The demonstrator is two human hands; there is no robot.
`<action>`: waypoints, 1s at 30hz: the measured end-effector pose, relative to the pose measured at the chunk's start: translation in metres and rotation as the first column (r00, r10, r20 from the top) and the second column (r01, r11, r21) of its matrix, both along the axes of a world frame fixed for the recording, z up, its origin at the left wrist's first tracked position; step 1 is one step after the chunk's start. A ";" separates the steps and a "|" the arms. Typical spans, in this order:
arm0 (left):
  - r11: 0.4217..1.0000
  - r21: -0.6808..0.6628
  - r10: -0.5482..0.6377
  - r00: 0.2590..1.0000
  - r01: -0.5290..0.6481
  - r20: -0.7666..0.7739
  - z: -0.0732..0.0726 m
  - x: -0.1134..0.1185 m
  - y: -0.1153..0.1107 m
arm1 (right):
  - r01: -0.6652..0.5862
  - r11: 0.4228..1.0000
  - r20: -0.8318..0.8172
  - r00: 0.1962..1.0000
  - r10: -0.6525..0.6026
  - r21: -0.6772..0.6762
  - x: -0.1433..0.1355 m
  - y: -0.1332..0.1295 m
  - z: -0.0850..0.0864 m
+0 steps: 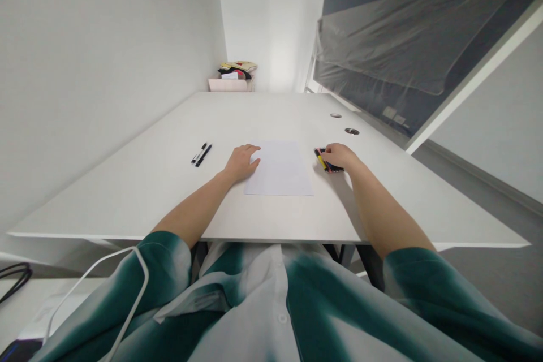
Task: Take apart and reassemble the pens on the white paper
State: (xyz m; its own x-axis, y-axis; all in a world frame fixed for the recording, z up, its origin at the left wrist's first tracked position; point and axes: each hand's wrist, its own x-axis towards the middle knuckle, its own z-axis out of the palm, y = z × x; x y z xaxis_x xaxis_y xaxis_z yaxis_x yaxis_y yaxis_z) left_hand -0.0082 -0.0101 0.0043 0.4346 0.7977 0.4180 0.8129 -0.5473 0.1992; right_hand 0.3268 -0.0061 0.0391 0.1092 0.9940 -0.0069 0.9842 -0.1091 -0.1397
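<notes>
A blank white sheet of paper (280, 169) lies flat on the white table (263, 218) in front of me. My left hand (242, 163) rests at the sheet's left edge, thumb and fingers apart, with nothing in it. To the right of the paper, my right hand (339, 155) is bent down over a small bunch of coloured pens or markers (321, 162), among them a yellow one; its fingertips touch them and are partly hidden. Two dark-and-white pens (201, 155) lie side by side on the table to the left of my left hand.
A box with folded items (231, 83) stands beyond the table's far edge. Two round metal grommets (352, 131) sit at the table's right side. A dark panel under plastic film (394, 39) rises at the right. A white cable (142, 271) hangs at the lower left.
</notes>
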 end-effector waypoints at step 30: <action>0.950 -0.261 0.089 0.950 -0.172 -0.301 -0.014 -0.003 0.009 | -0.439 0.891 0.091 0.898 0.431 0.118 -0.077 -0.009 -0.050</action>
